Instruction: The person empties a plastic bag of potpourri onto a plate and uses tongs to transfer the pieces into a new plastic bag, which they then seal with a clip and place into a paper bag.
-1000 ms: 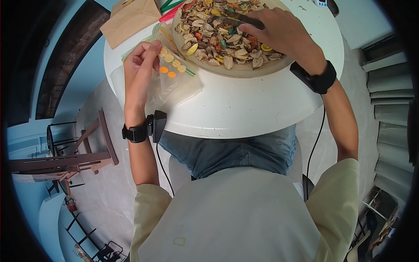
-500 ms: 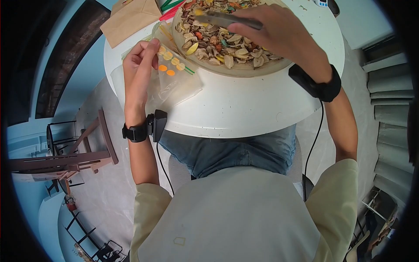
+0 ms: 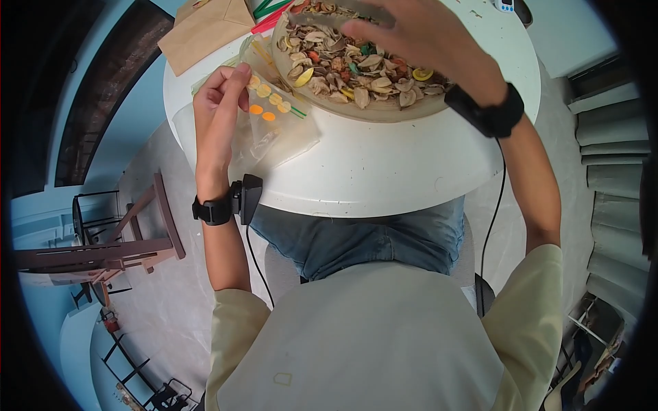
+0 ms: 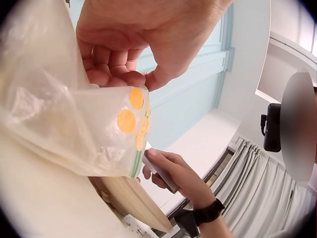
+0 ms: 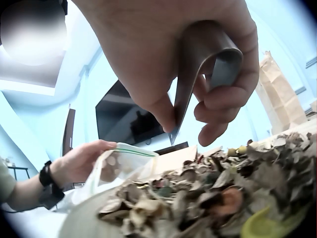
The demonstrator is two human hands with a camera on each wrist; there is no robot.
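My left hand pinches the edge of a clear zip bag printed with orange dots, at the left of the plate. In the left wrist view, the bag hangs from thumb and fingertips, its green zip strip on one side. Metal tongs sit bent in the grip of my right hand, raised over the far left part of the round plate. Dried mixed pieces, mostly beige with yellow, orange and green bits, fill the plate. The tips of the tongs are blurred in the head view.
A brown paper bag lies at the table's far left, beside red and green strips. The white round table curves close before my lap. A small white device rests at the far right edge. Cables run from both wrist cameras.
My right hand has lifted with the tongs and shifted left and away from me over the plate. A yellow piece showed by the tong tips earlier. The left hand and bag have barely moved.
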